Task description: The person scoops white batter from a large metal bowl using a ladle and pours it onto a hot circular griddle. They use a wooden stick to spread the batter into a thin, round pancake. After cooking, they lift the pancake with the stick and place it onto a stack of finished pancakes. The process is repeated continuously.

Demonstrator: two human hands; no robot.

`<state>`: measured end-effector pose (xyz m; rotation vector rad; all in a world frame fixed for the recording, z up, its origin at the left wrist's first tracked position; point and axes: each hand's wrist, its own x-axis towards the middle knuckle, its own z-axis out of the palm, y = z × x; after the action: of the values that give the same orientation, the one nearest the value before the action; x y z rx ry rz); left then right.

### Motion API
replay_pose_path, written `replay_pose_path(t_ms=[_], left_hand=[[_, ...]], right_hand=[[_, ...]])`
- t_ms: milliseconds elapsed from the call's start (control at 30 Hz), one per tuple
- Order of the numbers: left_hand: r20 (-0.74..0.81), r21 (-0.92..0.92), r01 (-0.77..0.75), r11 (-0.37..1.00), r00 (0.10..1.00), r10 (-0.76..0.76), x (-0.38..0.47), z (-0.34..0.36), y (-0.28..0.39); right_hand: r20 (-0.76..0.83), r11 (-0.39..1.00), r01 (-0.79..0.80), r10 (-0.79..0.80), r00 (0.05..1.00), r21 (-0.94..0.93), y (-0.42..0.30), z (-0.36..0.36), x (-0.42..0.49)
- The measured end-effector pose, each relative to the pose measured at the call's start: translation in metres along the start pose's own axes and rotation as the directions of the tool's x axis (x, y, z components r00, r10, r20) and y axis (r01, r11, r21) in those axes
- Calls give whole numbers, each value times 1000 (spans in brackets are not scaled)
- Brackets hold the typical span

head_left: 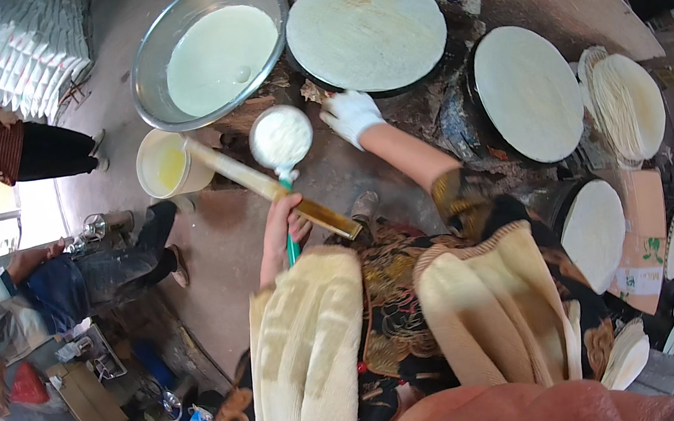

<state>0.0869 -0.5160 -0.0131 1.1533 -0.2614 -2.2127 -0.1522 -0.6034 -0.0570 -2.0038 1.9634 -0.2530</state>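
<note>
My left hand (282, 230) is bare and closed around the green handle of a ladle (280, 136), whose round bowl holds white batter, and around a long wooden scraper (237, 170) that crosses the handle. My right hand (352, 115), in a white glove, is at the near edge of a large round griddle (367, 31) covered by a pale flatbread sheet; its fingers are partly hidden, and I cannot tell whether they grip the edge. Left of that griddle stands a steel basin (146, 88) of white batter. Below the basin is a white bucket (196, 170) with yellowish liquid.
More round griddles with pale sheets (528, 95) (595, 237) curve down the right side. Beyond them lies a stack of flatbreads (631, 108) near a cardboard box (644, 206). At left, one person (52, 148) stands and another person (113, 271) is seated.
</note>
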Motion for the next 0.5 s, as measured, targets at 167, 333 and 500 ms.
replay_pose_path(t_ms=[167, 333, 500], left_hand=[[-231, -215, -219, 952, 958, 169, -41, -58, -14], [-271, -282, -222, 933, 952, 145, -41, -70, -7], [-291, -202, -166, 965, 951, 103, -30, -54, 14]], right_hand=[[-70, 861, 326, -381, 922, -389, -18, 45, 146], [-137, 915, -87, 152, 979, 394, 19, 101, 237], [14, 772, -329, 384, 923, 544, 9, 102, 230]])
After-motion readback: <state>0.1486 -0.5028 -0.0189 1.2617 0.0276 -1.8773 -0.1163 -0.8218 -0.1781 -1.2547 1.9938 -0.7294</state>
